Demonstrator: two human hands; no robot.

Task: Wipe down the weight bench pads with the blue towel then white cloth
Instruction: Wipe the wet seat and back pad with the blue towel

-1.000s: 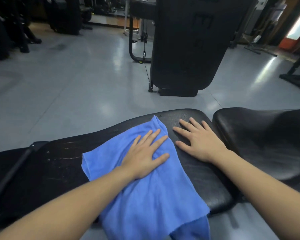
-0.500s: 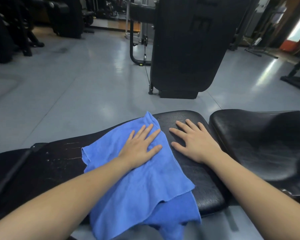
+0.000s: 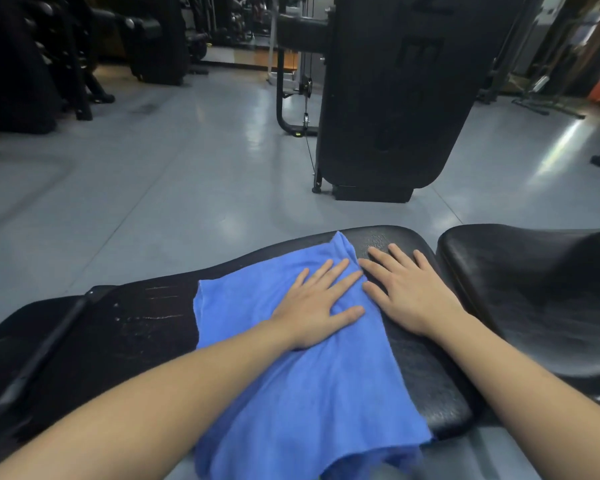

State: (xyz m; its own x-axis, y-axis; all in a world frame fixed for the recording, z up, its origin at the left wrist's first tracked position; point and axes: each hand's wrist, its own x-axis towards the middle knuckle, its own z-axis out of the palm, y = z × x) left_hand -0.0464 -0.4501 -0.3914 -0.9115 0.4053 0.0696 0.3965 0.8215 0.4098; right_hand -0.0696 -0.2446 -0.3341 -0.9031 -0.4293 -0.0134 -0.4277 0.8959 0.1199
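- Right now the left hand (image 3: 317,304) lies flat with fingers spread, holding nothing, pressing the towel (image 3: 291,393) onto the pad (image 3: 426,382).
- The right hand (image 3: 407,292) is flat too, on bare pad just right of the towel's edge.
- The towel's long axis runs from the near edge, where it overhangs, to the far edge.
- Unwiped pad seems to lie leftward; the left hand is nearer.

Towel (image 3: 291,368) on pad (image 3: 430,386), under left hand (image 3: 317,304)

left hand (image 3: 321,303), right hand (image 3: 407,289) flat, fingers spread, palms down
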